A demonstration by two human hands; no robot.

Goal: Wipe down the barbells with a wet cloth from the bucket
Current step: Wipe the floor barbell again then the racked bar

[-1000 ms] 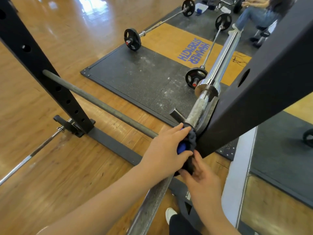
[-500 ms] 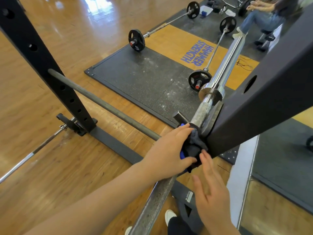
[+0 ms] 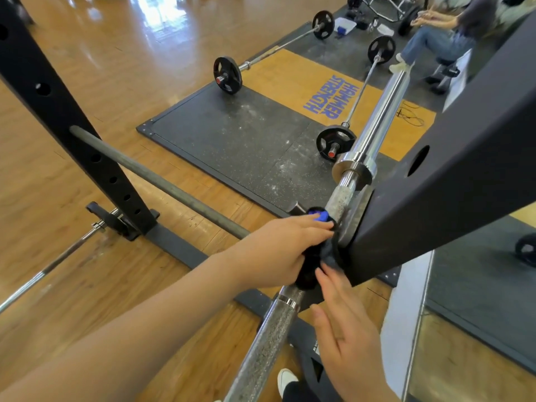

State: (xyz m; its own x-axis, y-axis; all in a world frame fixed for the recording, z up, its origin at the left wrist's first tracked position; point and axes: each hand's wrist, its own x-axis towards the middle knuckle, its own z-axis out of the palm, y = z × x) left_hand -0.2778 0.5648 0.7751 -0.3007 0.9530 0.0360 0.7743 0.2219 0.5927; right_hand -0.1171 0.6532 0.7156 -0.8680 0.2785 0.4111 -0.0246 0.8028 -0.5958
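Note:
A chrome barbell [image 3: 269, 338] lies in the black rack, its knurled shaft running from bottom centre up to a shiny sleeve [image 3: 377, 117]. A dark cloth with a blue patch [image 3: 316, 256] is wrapped round the shaft beside the rack upright. My left hand [image 3: 278, 253] grips the cloth and the bar. My right hand [image 3: 345, 323] is flat with straight fingers, its fingertips touching the cloth's lower edge. The bucket is not in view.
The black rack upright [image 3: 435, 204] stands right against the cloth. A grey safety bar [image 3: 156, 181] crosses on the left. Two loaded barbells [image 3: 229, 74] [image 3: 336, 142] lie on the lifting platform [image 3: 232, 134]. A seated person [image 3: 435, 36] is at the top right.
My left hand has slid the cloth up the bar toward the rack upright. My right hand let go of the cloth, drew back and opened flat.

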